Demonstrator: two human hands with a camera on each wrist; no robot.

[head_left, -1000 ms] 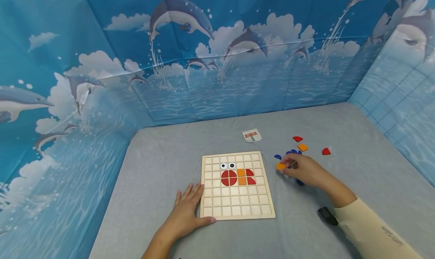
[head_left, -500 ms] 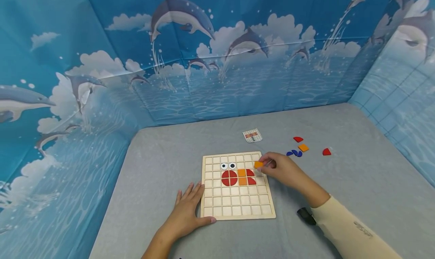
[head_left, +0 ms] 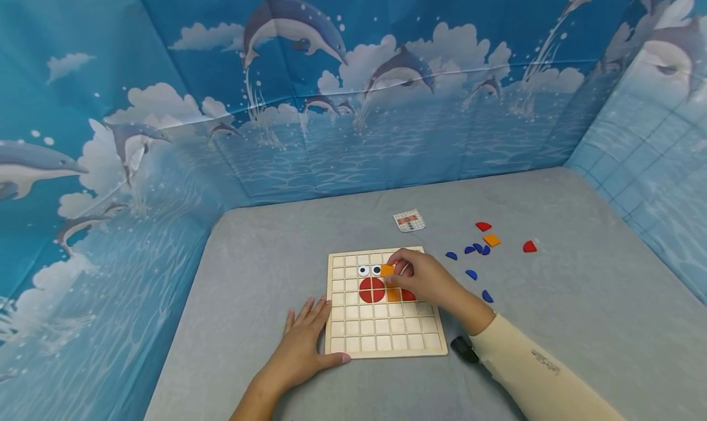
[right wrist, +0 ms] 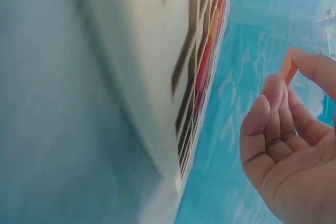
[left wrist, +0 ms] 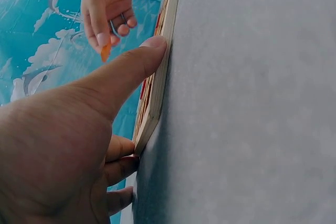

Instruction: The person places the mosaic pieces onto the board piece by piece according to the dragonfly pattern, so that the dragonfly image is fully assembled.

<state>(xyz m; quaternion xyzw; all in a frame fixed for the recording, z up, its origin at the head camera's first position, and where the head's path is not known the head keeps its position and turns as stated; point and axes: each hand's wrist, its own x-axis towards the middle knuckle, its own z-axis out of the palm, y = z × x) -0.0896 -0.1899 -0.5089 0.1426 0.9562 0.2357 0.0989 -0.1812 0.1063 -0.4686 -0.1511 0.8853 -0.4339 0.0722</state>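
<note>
My right hand (head_left: pixel 424 280) pinches an orange square tile (head_left: pixel 387 270) between thumb and fingertips, over the upper part of a wooden grid board (head_left: pixel 367 328). In the right wrist view the tile (right wrist: pixel 288 68) shows edge-on, raised above the grid. My left hand (head_left: pixel 301 346) rests at the board's lower left corner, thumb along the near edge and straight fingers against the left side. On the board sit two eye tiles (head_left: pixel 363 270), a circle of red quarter pieces (head_left: pixel 365 296), an orange square (head_left: pixel 393 294) and a red quarter piece (head_left: pixel 408 295). My right hand hides the squares behind it.
Right of the board lie several blue half-round pieces (head_left: pixel 471 275), another orange square (head_left: pixel 491 240) and two red quarter pieces (head_left: pixel 529 247). A small printed pattern card (head_left: pixel 409 220) lies behind the board on the grey cloth (head_left: pixel 276 249). A dolphin-print curtain (head_left: pixel 331 145) surrounds the table.
My right hand has carried the orange square left from beside the blue pieces to over the board, uncovering those pieces. My left hand stays at the board's corner.
</note>
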